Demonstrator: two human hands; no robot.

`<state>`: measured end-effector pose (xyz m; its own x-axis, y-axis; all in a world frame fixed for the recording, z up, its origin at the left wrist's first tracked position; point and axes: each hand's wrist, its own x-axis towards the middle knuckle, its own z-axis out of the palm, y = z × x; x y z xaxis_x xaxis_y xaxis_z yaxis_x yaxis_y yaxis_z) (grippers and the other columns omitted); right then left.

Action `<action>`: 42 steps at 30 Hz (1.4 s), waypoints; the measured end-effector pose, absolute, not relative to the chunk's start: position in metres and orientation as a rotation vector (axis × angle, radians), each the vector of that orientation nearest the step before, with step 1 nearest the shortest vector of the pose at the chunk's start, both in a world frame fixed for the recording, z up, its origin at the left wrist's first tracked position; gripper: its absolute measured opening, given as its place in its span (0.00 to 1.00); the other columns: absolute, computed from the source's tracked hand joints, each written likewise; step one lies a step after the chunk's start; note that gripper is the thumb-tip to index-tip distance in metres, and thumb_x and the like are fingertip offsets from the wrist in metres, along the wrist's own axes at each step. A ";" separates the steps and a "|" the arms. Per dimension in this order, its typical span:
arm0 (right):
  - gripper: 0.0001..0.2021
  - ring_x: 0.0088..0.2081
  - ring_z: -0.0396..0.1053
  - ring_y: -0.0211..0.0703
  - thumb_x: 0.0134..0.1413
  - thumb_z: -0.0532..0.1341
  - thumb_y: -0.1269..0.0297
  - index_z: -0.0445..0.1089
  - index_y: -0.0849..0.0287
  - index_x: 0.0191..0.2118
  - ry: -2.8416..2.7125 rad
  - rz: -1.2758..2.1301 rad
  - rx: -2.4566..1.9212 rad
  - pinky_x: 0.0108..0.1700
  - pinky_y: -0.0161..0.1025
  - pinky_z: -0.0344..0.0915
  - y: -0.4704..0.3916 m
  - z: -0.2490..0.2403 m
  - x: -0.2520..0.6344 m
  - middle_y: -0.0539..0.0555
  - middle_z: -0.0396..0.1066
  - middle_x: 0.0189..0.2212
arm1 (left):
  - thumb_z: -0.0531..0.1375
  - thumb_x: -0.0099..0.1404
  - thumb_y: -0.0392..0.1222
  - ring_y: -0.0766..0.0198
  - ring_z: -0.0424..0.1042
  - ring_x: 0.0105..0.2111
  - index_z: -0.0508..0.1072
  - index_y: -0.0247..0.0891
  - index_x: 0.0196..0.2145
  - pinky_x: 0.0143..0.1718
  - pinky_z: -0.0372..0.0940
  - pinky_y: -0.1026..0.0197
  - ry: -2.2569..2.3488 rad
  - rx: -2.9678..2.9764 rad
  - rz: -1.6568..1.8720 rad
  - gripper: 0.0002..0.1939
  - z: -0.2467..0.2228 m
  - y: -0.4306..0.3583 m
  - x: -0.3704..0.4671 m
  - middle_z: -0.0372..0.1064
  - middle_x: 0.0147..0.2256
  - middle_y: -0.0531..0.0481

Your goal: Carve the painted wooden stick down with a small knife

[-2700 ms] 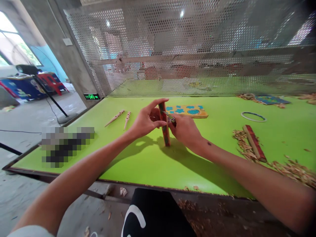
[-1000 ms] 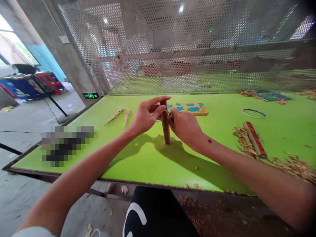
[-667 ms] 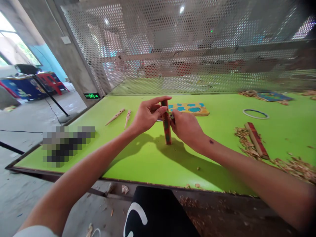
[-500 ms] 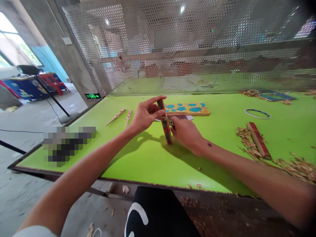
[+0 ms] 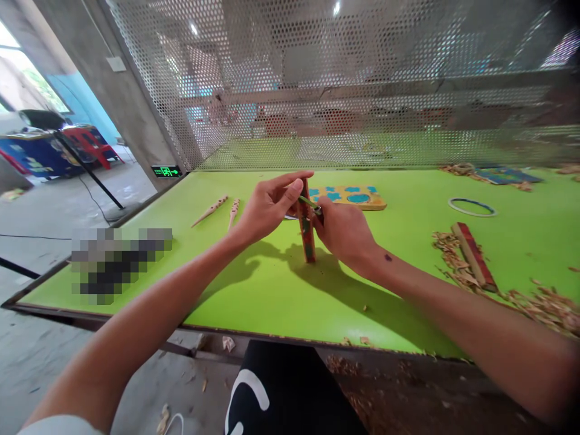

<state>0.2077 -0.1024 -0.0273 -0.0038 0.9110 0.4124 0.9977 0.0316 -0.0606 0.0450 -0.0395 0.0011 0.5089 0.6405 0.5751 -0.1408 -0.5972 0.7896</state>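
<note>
A narrow wooden strip [image 5: 307, 241], painted dark red and green, stands upright with its lower end on the green table. My left hand [image 5: 269, 205] grips its upper part, index finger over the top end and thumb at the near face. In my right hand [image 5: 347, 232] is a small knife [image 5: 309, 202], its thin blade lying across the strip near my left thumb. The knife's handle is mostly hidden by my fingers. Behind the hands lies a yellow board [image 5: 376, 204] with blue patches, partly covered by the strip and my right hand.
Two pointed wooden pieces with dark spots, one a slim stick [image 5: 211, 210], lie left. To the right are a ring [image 5: 472, 207], a red-sided wooden block [image 5: 473, 257] and curled shavings [image 5: 550, 308]. A perforated metal screen [image 5: 362, 109] closes the table's far side.
The knife blade has moved up the strip, and my right hand rose slightly with it. My left thumb has shifted upward. The strip stands a little straighter.
</note>
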 end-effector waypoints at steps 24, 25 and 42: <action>0.07 0.30 0.72 0.47 0.64 0.53 0.67 0.67 0.60 0.42 -2.102 -0.231 -1.955 0.29 0.40 0.46 -0.107 -0.051 0.208 0.59 0.77 0.32 | 0.64 0.66 0.38 0.71 0.76 0.24 0.76 0.31 0.53 0.27 0.71 0.69 0.566 1.916 1.263 0.18 -0.006 -0.029 0.038 0.77 0.27 0.51; 0.07 0.30 0.72 0.47 0.63 0.54 0.67 0.67 0.60 0.42 -2.102 -0.219 -1.955 0.29 0.40 0.46 -0.107 -0.054 0.209 0.59 0.77 0.32 | 0.64 0.66 0.37 0.71 0.76 0.24 0.76 0.30 0.53 0.27 0.70 0.69 0.571 1.911 1.269 0.18 -0.007 -0.029 0.038 0.77 0.26 0.51; 0.07 0.29 0.69 0.45 0.63 0.55 0.64 0.67 0.59 0.43 -2.129 -0.256 -1.825 0.29 0.41 0.42 -0.100 -0.052 0.209 0.57 0.78 0.32 | 0.63 0.66 0.43 0.68 0.77 0.30 0.77 0.37 0.55 0.34 0.73 0.68 0.636 2.099 1.334 0.21 -0.001 -0.046 0.038 0.78 0.32 0.49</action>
